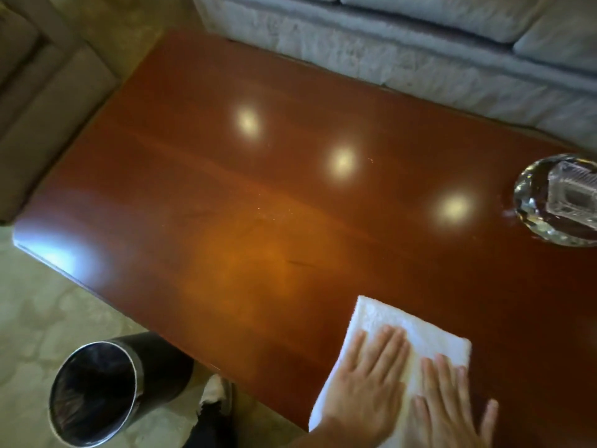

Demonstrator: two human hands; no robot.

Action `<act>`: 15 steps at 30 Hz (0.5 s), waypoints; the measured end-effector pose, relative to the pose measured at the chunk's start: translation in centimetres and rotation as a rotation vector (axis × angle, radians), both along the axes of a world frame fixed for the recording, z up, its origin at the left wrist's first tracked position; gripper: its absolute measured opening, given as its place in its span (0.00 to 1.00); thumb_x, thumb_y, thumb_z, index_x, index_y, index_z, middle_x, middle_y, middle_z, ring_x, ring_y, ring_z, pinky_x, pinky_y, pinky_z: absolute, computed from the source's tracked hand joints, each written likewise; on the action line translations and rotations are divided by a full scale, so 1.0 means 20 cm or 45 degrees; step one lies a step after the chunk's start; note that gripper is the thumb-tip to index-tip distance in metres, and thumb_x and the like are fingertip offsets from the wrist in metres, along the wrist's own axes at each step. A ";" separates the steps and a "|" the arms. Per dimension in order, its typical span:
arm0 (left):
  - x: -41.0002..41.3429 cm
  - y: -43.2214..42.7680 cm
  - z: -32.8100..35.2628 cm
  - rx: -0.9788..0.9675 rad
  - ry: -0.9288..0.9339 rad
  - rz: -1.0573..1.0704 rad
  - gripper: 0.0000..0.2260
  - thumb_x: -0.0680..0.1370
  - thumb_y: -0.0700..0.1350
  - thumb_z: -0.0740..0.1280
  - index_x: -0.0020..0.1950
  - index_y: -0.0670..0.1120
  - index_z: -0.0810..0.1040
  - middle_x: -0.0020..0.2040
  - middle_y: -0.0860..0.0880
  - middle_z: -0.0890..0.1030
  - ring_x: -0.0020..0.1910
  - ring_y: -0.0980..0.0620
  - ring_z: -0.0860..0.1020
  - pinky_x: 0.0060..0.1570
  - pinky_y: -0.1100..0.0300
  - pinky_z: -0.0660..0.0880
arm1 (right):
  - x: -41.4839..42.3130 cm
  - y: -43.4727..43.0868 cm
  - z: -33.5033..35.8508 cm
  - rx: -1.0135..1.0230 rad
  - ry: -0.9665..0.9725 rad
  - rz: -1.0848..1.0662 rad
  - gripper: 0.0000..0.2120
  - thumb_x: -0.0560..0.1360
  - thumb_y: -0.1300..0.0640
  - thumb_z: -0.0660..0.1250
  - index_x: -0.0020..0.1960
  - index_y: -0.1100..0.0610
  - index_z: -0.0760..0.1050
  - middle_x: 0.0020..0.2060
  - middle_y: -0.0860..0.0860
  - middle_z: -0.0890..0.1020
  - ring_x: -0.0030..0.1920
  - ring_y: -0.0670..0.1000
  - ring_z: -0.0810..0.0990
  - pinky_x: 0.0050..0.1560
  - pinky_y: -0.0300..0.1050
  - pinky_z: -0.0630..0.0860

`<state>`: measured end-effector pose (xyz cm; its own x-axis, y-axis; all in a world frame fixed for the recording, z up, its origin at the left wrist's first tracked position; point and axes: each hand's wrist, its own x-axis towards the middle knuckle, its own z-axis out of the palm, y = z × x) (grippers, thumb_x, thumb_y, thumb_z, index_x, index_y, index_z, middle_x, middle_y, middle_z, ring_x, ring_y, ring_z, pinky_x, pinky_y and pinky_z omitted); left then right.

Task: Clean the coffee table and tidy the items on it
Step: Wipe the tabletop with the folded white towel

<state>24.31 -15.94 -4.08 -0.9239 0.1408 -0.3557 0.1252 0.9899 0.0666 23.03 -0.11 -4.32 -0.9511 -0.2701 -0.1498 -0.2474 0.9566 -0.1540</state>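
Observation:
A glossy red-brown wooden coffee table (258, 195) fills the middle of the head view. A folded white towel (381, 321) lies flat on it near the front edge. My left hand (365, 386) and my right hand (452, 405) both press flat on the towel, fingers spread, side by side. Small pale specks (274, 211) show on the tabletop near its middle. A round cut-glass tray (529, 202) holding a square glass ashtray (571, 195) stands at the table's right edge.
A black cylindrical waste bin (97, 392) with a dark liner stands on the floor by the table's front left. A grey sofa (420, 50) runs along the far side, a beige armchair (42, 101) at the left. My shoe (216, 392) is beside the bin.

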 end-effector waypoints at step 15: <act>-0.54 -0.41 -0.17 0.270 0.265 -0.141 0.27 0.87 0.54 0.48 0.86 0.49 0.56 0.87 0.51 0.54 0.86 0.49 0.46 0.83 0.39 0.47 | -0.37 -0.48 -0.20 -0.054 0.140 -0.435 0.29 0.82 0.53 0.55 0.82 0.60 0.65 0.82 0.59 0.65 0.83 0.64 0.59 0.74 0.82 0.49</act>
<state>13.52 -24.06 -7.57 -0.9489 0.2950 -0.1123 0.2637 0.9364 0.2314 15.65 -9.67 -8.25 -0.9974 0.0625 -0.0370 0.0683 0.9803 -0.1856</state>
